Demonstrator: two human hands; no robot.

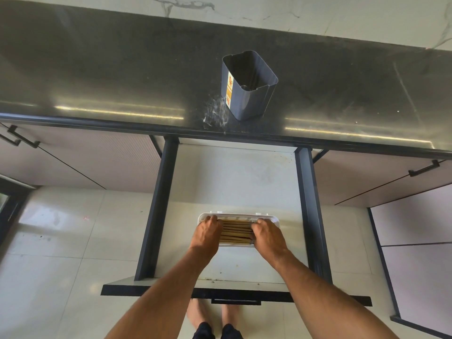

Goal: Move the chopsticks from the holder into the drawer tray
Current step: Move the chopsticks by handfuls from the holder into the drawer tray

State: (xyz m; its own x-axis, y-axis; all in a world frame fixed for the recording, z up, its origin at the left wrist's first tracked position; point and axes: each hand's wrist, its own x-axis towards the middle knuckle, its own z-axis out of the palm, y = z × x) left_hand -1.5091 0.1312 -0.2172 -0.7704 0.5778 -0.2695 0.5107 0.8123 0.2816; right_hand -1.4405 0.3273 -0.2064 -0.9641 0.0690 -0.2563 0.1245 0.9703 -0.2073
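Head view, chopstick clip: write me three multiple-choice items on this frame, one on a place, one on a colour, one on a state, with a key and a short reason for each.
1. Where do the chopsticks lie?
A. In the white tray inside the open drawer
B. On the countertop
C. Upright in the holder

2. What colour is the holder on the countertop?
A. White
B. Dark grey
C. Red

3. What state is the holder in?
A. Tipped on its side
B. Full of chopsticks
C. Upright, with no chopsticks visible inside

Key:
1 A: the chopsticks lie flat side by side in the tray, with the left hand and right hand resting on their two ends.
2 B: its walls are dark grey, with a yellow label on one side.
3 C: it stands on its base and the visible interior looks bare.
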